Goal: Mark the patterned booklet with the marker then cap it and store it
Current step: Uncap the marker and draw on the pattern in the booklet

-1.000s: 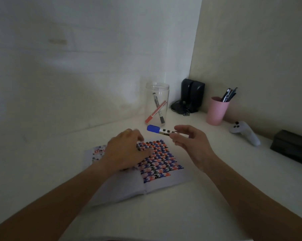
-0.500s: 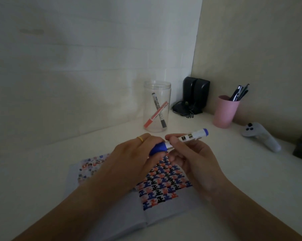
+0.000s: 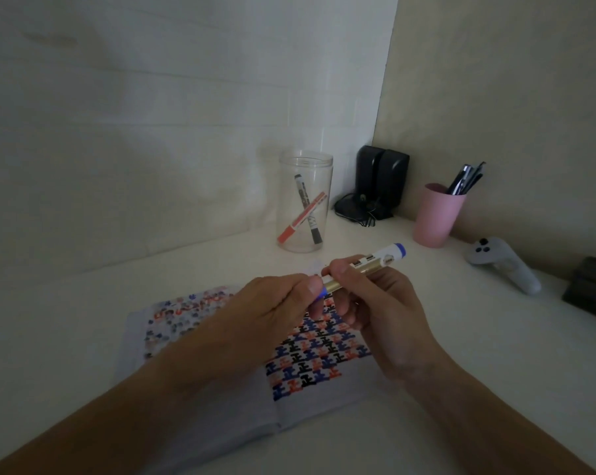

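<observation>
The open patterned booklet (image 3: 319, 358) lies flat on the white desk, its right page covered in a blue, red and black motif. Above it both hands hold a blue-ended white marker (image 3: 368, 265). My right hand (image 3: 375, 313) grips the barrel. My left hand (image 3: 269, 313) pinches the blue cap at the marker's lower left end; the cap is mostly hidden by the fingers. I cannot tell whether the cap is on or slightly off. A clear plastic jar (image 3: 305, 204) behind holds a red marker and a black marker.
A pink cup (image 3: 433, 217) with pens stands at the right rear. Black speakers (image 3: 380, 181) with cables fill the corner. A white controller (image 3: 502, 265) and a dark box (image 3: 591, 293) lie along the right wall. Walls close the back and right sides.
One second ago my right hand alone held the marker, cap pointing left, while my left hand rested on the booklet. Since then my left hand rose and took the cap end.
</observation>
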{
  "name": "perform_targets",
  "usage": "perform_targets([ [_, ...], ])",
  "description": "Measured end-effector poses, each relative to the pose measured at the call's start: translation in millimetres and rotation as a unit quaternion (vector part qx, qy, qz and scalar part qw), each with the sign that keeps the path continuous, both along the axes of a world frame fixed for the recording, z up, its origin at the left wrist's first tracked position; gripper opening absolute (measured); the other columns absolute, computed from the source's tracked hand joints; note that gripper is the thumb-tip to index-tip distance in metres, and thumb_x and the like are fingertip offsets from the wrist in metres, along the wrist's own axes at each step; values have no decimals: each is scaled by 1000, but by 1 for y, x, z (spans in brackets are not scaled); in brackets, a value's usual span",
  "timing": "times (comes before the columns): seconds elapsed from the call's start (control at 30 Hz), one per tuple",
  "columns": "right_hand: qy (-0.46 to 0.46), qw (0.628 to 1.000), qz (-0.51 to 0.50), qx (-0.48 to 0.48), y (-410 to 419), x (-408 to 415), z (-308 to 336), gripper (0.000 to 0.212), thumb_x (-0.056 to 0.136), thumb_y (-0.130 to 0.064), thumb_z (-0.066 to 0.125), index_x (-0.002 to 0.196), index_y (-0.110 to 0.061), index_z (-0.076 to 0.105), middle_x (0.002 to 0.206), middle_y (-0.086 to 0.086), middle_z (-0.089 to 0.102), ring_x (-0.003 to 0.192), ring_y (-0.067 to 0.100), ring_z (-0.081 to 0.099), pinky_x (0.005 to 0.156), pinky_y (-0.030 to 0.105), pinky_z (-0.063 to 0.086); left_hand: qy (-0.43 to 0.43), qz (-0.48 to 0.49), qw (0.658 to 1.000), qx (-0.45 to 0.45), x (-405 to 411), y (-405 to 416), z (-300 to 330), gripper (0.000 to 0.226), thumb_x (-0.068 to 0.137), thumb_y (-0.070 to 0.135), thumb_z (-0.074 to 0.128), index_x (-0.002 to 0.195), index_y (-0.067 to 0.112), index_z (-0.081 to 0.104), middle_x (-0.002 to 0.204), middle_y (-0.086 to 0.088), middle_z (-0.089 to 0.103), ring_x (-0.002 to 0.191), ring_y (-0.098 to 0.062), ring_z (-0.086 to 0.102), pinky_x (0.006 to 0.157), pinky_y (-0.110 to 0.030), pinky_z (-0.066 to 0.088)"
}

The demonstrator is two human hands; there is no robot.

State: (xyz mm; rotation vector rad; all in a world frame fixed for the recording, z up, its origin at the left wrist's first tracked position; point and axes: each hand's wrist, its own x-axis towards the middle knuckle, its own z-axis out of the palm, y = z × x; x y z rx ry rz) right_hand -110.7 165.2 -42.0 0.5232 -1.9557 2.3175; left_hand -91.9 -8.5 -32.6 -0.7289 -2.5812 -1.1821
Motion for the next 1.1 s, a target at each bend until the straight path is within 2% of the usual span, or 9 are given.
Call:
perform_targets([
  [0.1, -11, 1000, -16, -3, -4, 0, -3, 38, 87, -28, 68, 77, 8, 70, 50, 4, 59, 43, 13, 47, 43, 21, 37, 141, 46, 976, -158, -1, 4, -1, 36, 98, 50, 20, 86, 28, 45, 60, 9, 51, 49, -8, 51, 52, -23, 43],
  [0.2, -78, 989, -88, -94, 11, -12, 1, 30, 95, -21, 64, 72, -3, 69, 51, 1, 51, 42, 10, 39, 39, 19, 31, 251, 63, 930, -260, -6, -6, -2, 39, 101, 47, 23, 90, 20, 49, 62, 5, 57, 40, -8, 49, 39, -19, 46],
  [0.27, -107, 969, -142, -170, 35, -22, 8, 29, 96, -18, 61, 69, -10, 68, 52, -1, 46, 47, 11, 32, 38, 19, 26, 247, 70, 926, -276, -5, -21, -4, 42, 98, 46, 23, 91, 16, 52, 63, 3, 60, 42, -4, 41, 39, -12, 35],
  [0.33, -92, 969, -154, -170, 47, -24, 8, 30, 97, -17, 61, 69, -11, 70, 54, 0, 44, 50, 12, 31, 39, 19, 24, 252, 71, 931, -254, -4, -33, -5, 52, 102, 51, 11, 92, 18, 49, 66, 3, 56, 51, -7, 38, 50, -19, 35],
  [0.4, -71, 980, -133, -129, 43, -22, 3, 28, 96, -17, 62, 71, -10, 74, 55, 2, 48, 47, 11, 36, 40, 21, 27, 238, 63, 940, -237, -5, -35, -5, 58, 99, 57, 1, 93, 23, 48, 74, 5, 52, 61, -12, 45, 63, -25, 36],
  [0.6, -46, 991, -78, -99, 30, -12, 7, 15, 95, -6, 58, 91, -2, 73, 55, 6, 61, 46, 15, 51, 40, 22, 39, 89, -1, 964, -252, -4, -24, -9, 34, 99, 57, 16, 95, 35, 42, 88, 11, 51, 81, -6, 49, 80, -28, 37],
  [0.77, -53, 997, -36, 31, 33, 10, 16, 11, 90, -6, 65, 82, -6, 72, 58, 8, 61, 48, 16, 52, 43, 23, 43, 24, -34, 970, -240, -11, -34, -18, 35, 99, 60, 19, 105, 39, 46, 99, 8, 52, 93, -6, 51, 89, -33, 39],
  [0.9, -68, 992, -32, 104, 39, 24, 7, 12, 85, 0, 69, 77, -7, 73, 57, 10, 59, 48, 18, 51, 42, 24, 42, 35, -46, 966, -251, -13, -38, -22, 39, 101, 55, 23, 121, 33, 50, 111, 8, 55, 102, -7, 49, 96, -36, 39],
  [1.1, -22, 984, -70, 164, 45, 33, -21, 8, 83, 6, 72, 78, 0, 74, 59, 14, 65, 51, 23, 58, 46, 26, 50, 132, -74, 945, -292, -16, -37, -28, 23, 98, 57, 36, 111, 41, 46, 109, 15, 57, 99, -8, 46, 89, -34, 42],
])
